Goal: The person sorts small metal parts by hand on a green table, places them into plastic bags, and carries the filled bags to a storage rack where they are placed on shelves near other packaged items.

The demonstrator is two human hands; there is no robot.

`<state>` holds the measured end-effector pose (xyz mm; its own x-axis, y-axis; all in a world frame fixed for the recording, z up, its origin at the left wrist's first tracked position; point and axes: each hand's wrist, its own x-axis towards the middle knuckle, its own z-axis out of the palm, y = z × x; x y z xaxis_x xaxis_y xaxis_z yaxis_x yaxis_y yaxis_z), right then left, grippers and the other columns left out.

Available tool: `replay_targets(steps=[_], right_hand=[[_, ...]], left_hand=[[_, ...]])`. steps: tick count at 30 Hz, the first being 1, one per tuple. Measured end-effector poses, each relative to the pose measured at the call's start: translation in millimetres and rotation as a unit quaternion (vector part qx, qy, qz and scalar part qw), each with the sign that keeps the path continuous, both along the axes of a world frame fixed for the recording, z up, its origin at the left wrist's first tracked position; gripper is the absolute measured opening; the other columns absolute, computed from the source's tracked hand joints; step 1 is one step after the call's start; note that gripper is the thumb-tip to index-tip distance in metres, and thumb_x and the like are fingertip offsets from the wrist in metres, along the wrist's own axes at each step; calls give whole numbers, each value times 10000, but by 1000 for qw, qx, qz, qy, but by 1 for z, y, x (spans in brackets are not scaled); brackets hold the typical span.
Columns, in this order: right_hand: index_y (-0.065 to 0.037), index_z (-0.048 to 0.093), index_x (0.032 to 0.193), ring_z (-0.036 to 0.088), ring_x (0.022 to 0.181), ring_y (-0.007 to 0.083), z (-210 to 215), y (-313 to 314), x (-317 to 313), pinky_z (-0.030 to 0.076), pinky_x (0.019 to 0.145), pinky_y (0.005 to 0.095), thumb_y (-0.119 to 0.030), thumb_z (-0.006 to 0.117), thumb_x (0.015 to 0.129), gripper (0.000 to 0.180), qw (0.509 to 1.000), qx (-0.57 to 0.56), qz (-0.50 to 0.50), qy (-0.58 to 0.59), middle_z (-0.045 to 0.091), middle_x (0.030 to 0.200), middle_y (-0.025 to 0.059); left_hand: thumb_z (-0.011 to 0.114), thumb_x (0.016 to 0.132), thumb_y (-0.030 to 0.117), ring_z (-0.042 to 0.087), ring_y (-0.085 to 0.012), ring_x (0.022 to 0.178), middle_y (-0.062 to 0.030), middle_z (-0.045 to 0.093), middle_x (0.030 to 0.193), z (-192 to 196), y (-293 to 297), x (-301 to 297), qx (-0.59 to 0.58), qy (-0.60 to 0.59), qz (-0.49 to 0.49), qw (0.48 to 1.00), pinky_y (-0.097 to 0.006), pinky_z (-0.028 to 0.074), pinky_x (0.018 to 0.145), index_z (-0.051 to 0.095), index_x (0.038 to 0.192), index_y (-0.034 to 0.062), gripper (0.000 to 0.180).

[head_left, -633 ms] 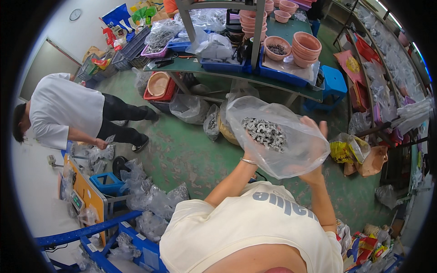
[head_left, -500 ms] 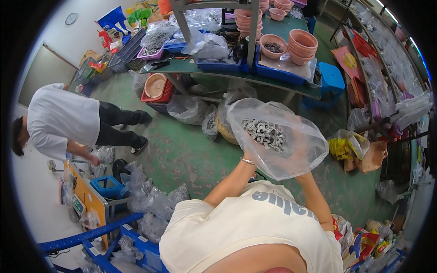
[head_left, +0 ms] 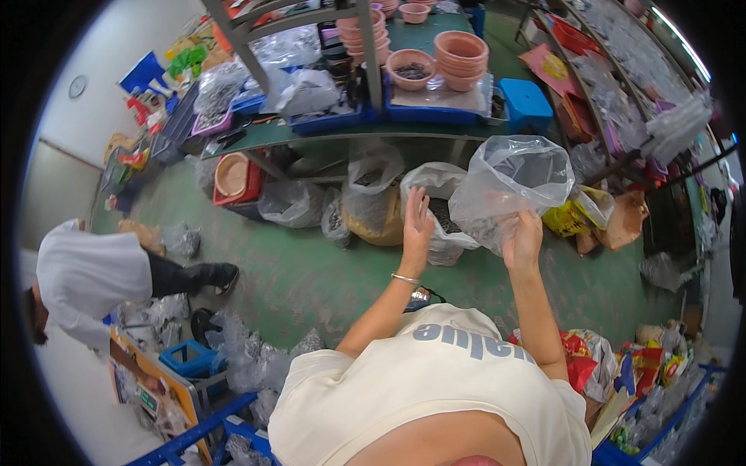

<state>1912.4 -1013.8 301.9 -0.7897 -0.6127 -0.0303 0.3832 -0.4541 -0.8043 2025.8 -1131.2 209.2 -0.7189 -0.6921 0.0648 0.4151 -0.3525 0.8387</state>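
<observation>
My right hand grips a clear plastic bag near its lower part, with its wide mouth standing open. Small grey metal pieces show through the bottom of that bag. To its left, my left hand is raised with fingers stretched out and nothing in it. It is nearest an open white sack on the floor, which has small dark pieces inside. The hanging bag overlaps the sack's right side; whether they touch I cannot tell.
Several filled bags, including a tan sack, stand under a green workbench. Pink basins sit on it. A blue stool is at its right end. Shelving lines the right. On the left, a person in a white shirt bends over.
My left hand has let go of the clear bag and moved left of it. The bag has shifted right in my right hand. The person on the left bends lower, and the view has shifted.
</observation>
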Motion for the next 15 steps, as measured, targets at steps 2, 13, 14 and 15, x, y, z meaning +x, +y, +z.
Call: replay_targets(steps=[2,13,14,15], right_hand=[[52,545,966,566,909,247,7,15,-5,432,832,351,-85,425,849,217,1000,8,-28,-12,587,981,162],[44,587,901,603,786,192,-25,133,-42,449,759,293,-238,438,900,319,985,73,-151,-33,626,861,120],[43,587,899,604,786,194,-23,151,-46,449,758,295,-240,435,901,322,984,70,-163,-32,627,858,121],[43,586,898,604,786,196,-22,170,-52,450,757,296,-243,433,902,324,982,67,-174,-33,627,856,121]], left_hand=[[780,561,371,160,-245,1306,-114,160,1414,12,-5,-11,-198,-56,-59,977,-366,121,1047,96,1372,91,1097],[583,803,198,435,-65,509,20,508,569,33,70,-115,-197,-92,-213,952,-222,342,491,632,710,-9,232],[575,818,219,424,-56,508,30,493,563,31,88,-122,-166,-102,-211,958,-216,330,488,634,728,-11,254],[566,834,240,413,-48,508,40,478,557,29,106,-132,-134,-115,-208,962,-211,318,485,635,745,-12,276]])
